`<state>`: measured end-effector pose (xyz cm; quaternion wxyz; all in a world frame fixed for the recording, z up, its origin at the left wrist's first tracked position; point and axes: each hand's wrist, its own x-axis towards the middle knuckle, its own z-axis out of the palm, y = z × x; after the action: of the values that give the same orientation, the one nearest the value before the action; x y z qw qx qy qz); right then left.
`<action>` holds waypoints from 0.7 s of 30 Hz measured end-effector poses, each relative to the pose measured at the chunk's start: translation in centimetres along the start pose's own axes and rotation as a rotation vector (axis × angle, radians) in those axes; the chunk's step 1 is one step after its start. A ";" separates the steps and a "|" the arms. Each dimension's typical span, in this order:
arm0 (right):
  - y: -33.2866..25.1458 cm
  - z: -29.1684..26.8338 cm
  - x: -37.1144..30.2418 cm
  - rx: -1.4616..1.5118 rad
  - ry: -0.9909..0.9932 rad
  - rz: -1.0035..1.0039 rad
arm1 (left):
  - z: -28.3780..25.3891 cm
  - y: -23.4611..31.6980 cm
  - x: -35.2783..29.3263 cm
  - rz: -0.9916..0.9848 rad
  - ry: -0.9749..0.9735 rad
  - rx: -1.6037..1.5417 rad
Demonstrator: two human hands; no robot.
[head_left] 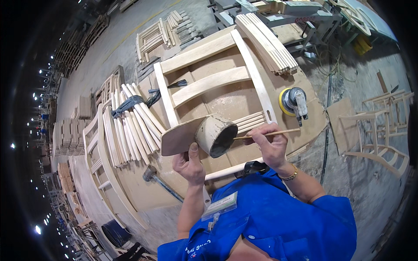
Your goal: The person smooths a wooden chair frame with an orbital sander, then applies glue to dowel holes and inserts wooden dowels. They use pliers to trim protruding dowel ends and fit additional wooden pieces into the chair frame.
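My left hand point(190, 166) grips a thin brown board point(176, 138), thumb on its face. A round, glue-crusted pot point(207, 132) sits against that board, tilted with its dark mouth toward the right. In my right hand point(271, 147) is a thin wooden stick point(288, 131), pinched between the fingers; its far end reaches the pot's mouth. Whether the tip touches what is inside I cannot tell. Beyond both hands a pale wooden chair frame point(212, 90) lies on a brown-topped table point(285, 87), its near part hidden behind the pot and hands.
A hammer point(161, 182) lies left, below tied wooden rods point(136, 124) and a curved frame point(111, 174). At the far right of the table are stacked slats point(267, 43) and a round sander point(294, 103). Chair frames point(379, 130) stand on the floor to the right.
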<state>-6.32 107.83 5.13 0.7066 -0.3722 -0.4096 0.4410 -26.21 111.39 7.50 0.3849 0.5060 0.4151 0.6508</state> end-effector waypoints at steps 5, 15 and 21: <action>0.7 0.1 0.8 0.444 0.227 0.404 | 0.0 -1.8 1.0 -0.064 0.051 0.000; -0.2 -3.5 2.5 0.271 0.272 0.470 | 0.5 -6.7 -0.7 -0.510 0.066 -0.008; -4.5 -8.7 5.4 -0.679 -0.050 -0.057 | -0.7 -8.9 -2.3 -0.629 0.133 -0.152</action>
<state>4.54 109.85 7.11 0.5442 -0.5636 -0.5604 0.2686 -25.75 112.34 -1.65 0.5756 0.2791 0.5255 0.5609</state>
